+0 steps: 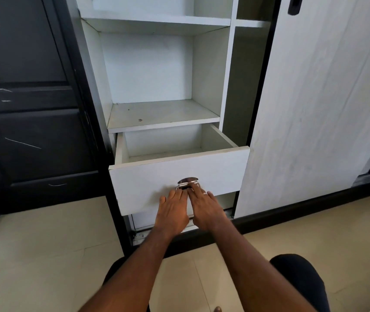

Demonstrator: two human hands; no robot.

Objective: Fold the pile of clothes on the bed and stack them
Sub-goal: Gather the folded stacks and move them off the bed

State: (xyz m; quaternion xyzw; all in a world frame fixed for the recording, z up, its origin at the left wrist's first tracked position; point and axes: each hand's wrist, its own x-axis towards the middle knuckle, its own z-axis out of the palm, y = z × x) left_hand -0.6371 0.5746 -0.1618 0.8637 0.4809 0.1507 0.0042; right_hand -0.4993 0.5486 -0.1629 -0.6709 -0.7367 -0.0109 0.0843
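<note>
No clothes or bed are in view. A white wardrobe drawer stands pulled out, and the part of its inside that shows holds nothing. A metal handle sits on the drawer front. My left hand lies flat against the drawer front just left of and below the handle, fingers straight. My right hand presses beside it, a ring on one finger, its fingertips touching the handle's lower edge. The two hands touch side by side.
Bare white shelves rise above the drawer. A dark panelled door stands to the left, a pale sliding wardrobe door to the right. Beige floor tiles lie below. My dark-clad knees show at the bottom.
</note>
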